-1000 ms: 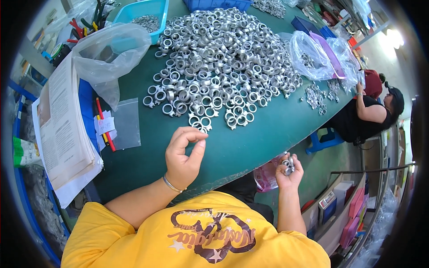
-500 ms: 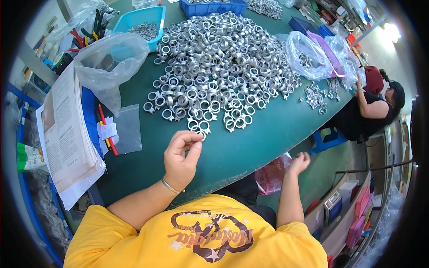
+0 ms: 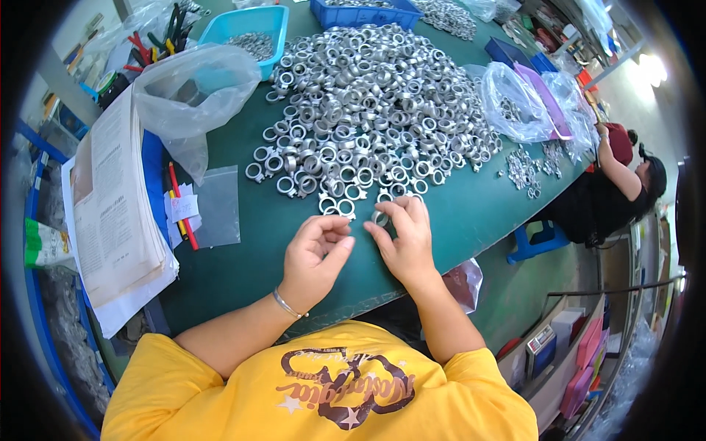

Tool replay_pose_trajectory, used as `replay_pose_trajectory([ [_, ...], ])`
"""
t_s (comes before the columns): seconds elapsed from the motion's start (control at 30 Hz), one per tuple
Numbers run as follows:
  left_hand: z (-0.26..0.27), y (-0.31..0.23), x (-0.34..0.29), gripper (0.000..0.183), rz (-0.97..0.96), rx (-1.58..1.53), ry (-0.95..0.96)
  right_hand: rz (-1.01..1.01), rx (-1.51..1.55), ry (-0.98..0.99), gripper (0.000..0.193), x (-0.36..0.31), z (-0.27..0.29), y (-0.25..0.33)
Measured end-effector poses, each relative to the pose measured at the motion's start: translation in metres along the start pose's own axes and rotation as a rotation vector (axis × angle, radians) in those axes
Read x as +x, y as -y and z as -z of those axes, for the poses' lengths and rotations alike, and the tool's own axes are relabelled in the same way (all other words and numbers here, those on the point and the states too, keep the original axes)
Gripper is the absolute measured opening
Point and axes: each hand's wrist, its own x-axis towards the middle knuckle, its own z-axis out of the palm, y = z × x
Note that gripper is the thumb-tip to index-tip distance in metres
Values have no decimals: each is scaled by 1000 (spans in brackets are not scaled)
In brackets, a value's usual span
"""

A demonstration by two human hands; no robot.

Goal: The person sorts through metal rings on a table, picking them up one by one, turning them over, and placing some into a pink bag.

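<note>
A large heap of silver metal rings (image 3: 382, 95) with small side lugs covers the middle of the green table. My left hand (image 3: 312, 257) is at the heap's near edge, fingers loosely curled and thumb a little apart, nothing visible between them. A few loose rings (image 3: 345, 207) lie just beyond its fingertips. Close on its right, my right hand (image 3: 407, 242) has thumb and forefinger around a metal ring (image 3: 380, 218), which is partly hidden by the fingers.
Papers (image 3: 110, 198), pens (image 3: 184, 209) and a clear bag (image 3: 176, 103) lie to the left. Behind stand a turquoise tub (image 3: 283, 33) and a blue crate (image 3: 360, 16). Small parts (image 3: 523, 173) lie right, near a purple tray (image 3: 540, 95). A co-worker (image 3: 603, 191) sits far right.
My right hand has come from beyond the table's right edge to the front of the heap. My left hand has shifted slightly right, its fingers off the rings' edge. The view has shifted slightly.
</note>
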Motion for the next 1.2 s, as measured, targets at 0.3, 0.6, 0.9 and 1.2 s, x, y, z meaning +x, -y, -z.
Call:
replay_pose_trajectory([
  [0.3,7,2,2,18,375,-354,116,-61,838,-156,55,-24,-17,17],
  [0.6,3,-6,5,17,461,-541,113,-74,871,-138,56,-26,-12,14],
  [0.9,4,-9,7,21,493,-517,175,-101,880,-146,54,-26,-13,16],
  [1.2,2,-9,5,20,473,-473,123,-30,746,-176,53,-28,-15,12],
])
